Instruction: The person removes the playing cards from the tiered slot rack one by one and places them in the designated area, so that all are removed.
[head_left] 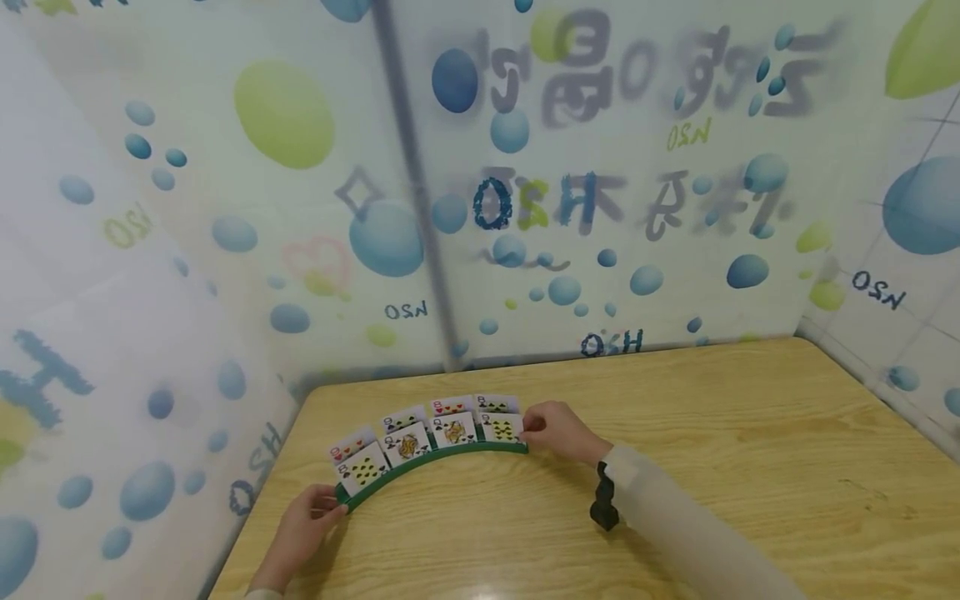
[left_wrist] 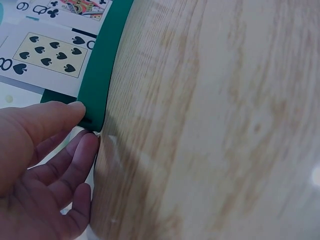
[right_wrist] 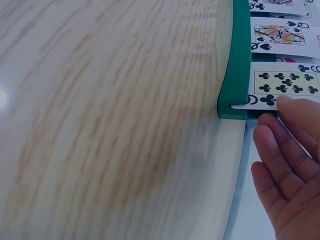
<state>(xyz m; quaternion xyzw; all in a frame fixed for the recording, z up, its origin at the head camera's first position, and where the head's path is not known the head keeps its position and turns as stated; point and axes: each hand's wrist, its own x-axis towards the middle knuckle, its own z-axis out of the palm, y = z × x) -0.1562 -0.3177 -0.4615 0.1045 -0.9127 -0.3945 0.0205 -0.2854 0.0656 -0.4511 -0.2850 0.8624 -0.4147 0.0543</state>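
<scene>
A curved green card holder (head_left: pixel 435 456) stands on the wooden table with playing cards in two rows. Its front row shows the eight of spades (left_wrist: pixel 47 57), the queen of clubs (head_left: pixel 407 447), the queen of spades (right_wrist: pixel 280 35) and the nine of clubs (right_wrist: pixel 285 82). Behind these, the back-row cards (head_left: pixel 452 406) show only their upper parts. My left hand (head_left: pixel 303 527) pinches the holder's left end, thumb on top. At the other end, my right hand (head_left: pixel 562 432) pinches the nine of clubs by its outer edge, thumb on its face; the fingers behind are partly hidden.
The wooden table (head_left: pixel 675 450) extends to the right of the holder and in front of it. Its back edge meets a patterned curtain (head_left: pixel 555 250), with more curtain on the left. A black strap with a small device (head_left: pixel 603 504) is on the right wrist.
</scene>
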